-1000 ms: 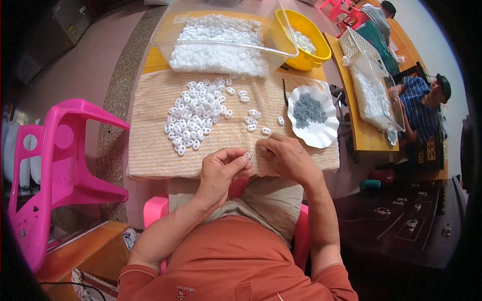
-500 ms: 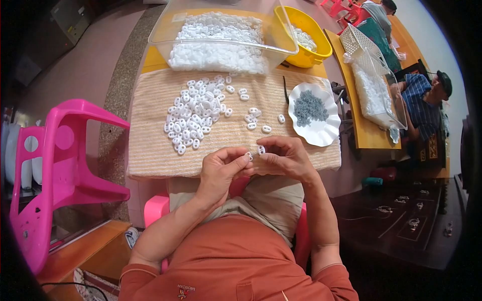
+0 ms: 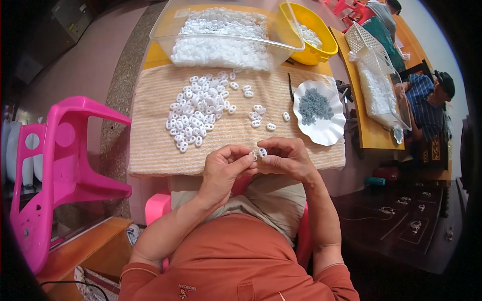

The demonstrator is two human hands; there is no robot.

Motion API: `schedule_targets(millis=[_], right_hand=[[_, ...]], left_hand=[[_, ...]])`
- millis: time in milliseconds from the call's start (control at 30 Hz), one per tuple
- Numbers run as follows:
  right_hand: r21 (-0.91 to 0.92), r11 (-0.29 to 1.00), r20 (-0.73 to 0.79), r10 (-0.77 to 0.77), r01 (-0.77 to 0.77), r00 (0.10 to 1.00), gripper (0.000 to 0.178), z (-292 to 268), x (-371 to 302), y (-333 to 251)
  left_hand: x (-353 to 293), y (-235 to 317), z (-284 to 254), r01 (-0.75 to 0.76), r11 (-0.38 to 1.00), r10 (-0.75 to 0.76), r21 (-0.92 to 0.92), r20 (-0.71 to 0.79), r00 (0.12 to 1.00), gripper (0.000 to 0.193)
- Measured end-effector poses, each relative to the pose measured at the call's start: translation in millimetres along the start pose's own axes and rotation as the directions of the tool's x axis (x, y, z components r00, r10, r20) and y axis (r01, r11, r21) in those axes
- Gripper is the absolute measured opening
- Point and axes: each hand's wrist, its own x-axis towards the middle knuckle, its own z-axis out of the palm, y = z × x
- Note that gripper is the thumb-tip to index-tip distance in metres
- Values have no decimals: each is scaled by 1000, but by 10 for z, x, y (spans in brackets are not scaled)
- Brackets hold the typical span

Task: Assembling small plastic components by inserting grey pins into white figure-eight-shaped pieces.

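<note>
Just over the near edge of the towel-covered table, my two hands are almost touching. My left hand (image 3: 227, 168) pinches a tiny pale piece (image 3: 254, 155) between thumb and finger; its exact shape is too small to tell. Beside it, my right hand (image 3: 290, 159) grips a white oval plastic piece (image 3: 262, 152) with two holes. A heap of similar white pieces (image 3: 193, 113) lies on the striped towel (image 3: 150, 125) to the left. Several loose ones (image 3: 256, 115) lie beyond my hands. A scalloped white plate (image 3: 329, 133) at the right holds a pile of small grey pieces (image 3: 315, 105).
Behind the heap stands a clear bin (image 3: 286, 47) of white pieces, next to a yellow basin (image 3: 329, 47). A pink chair (image 3: 50, 165) is at the left. Another person (image 3: 427, 105) sits at a second table (image 3: 359, 115) on the right, beside another clear bin.
The pieces in my two hands have come slightly closer together. The white piece in my right hand has tilted a little. The whole view has shifted slightly.
</note>
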Motion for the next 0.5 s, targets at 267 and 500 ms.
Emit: schedule_targets(millis=[267,500], right_hand=[[44,999,6,-22,22,1000,31,19,-17,-28],[65,997,-3,-47,47,999,32,-5,-11,26]], left_hand=[[-8,12,7,3,1000,-3,19,-7,1000,14],[5,-11,-7,8,1000,-8,13,4,1000,14]])
